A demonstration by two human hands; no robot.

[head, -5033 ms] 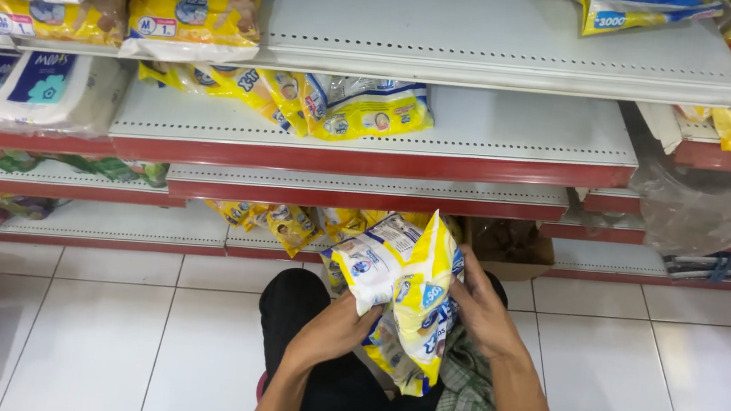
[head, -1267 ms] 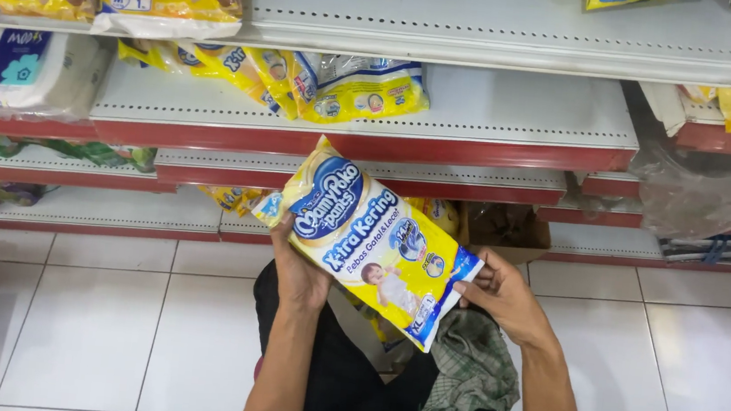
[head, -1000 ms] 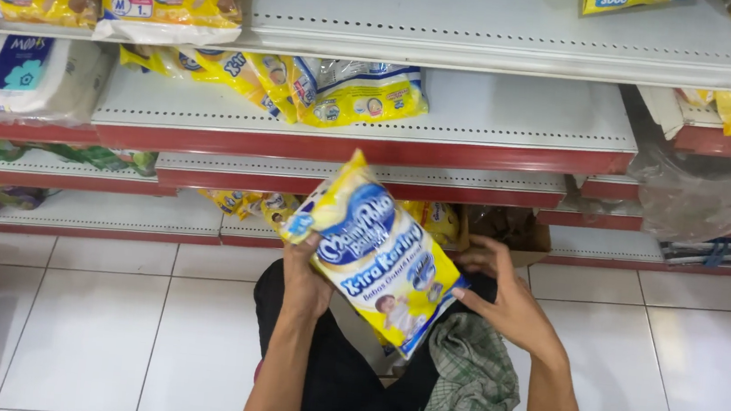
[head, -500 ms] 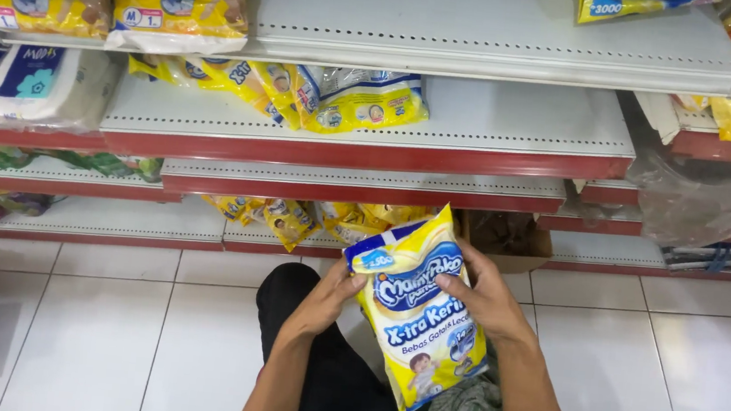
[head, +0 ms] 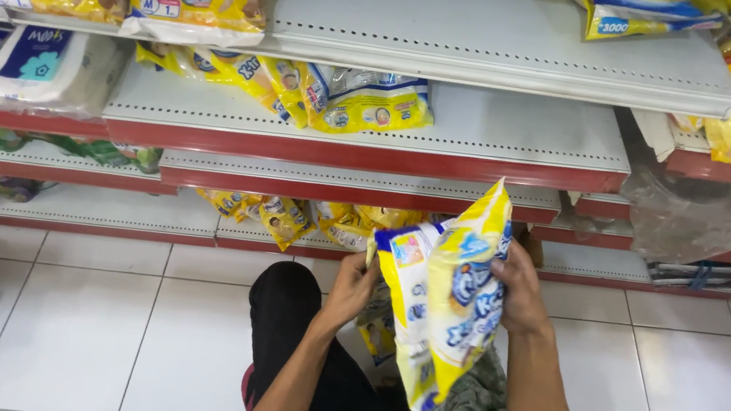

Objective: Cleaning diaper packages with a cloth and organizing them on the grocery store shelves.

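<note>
Crouched before the shelf [head: 370, 157], the person grips a yellow diaper pack [head: 454, 303] edge-on above their lap, left hand [head: 350, 286] clasping one side, right hand [head: 518, 287] the other; it looks light, soft and slippery, best held by its sides.

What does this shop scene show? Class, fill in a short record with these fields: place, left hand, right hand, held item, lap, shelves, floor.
place: shop aisle, seen from above
left hand: grips the pack's left edge
right hand: grips the pack's right side
held item: yellow and blue diaper pack, upright, folded in the middle
lap: grey-green cloth under the pack
shelves: white shelves with red edges holding similar yellow packs
floor: white tiles
</note>
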